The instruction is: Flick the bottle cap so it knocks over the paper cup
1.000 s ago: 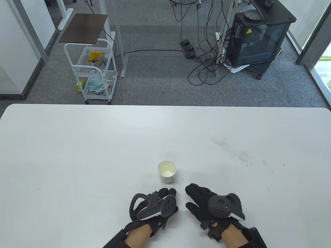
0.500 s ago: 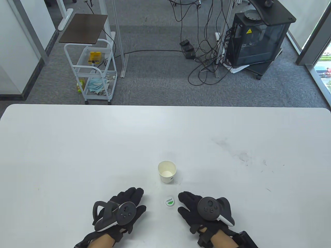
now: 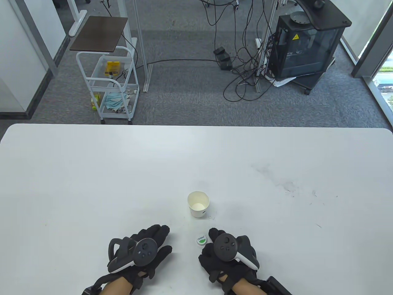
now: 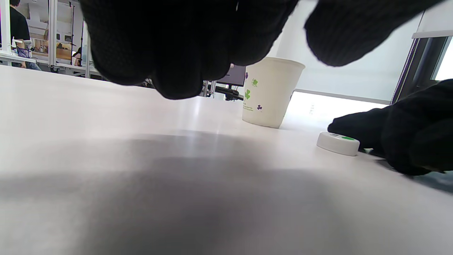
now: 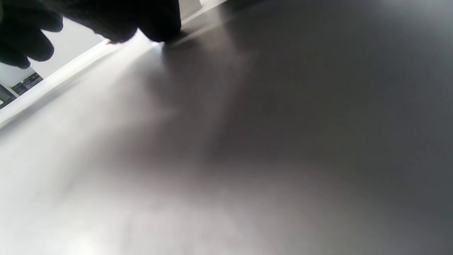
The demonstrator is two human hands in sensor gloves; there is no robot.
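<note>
While paper cup (image 3: 198, 208) stands upright, flick pending; bottle cap (image 3: 201, 240) on table (image 3: 92, 172), right hand (image 3: 227, 255) fingers curled beside it, holding nothing; left hand (image 3: 141, 249) flat, empty.

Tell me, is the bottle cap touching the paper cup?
Apart. The table view shows bare table between the bottle cap and the paper cup.
</note>
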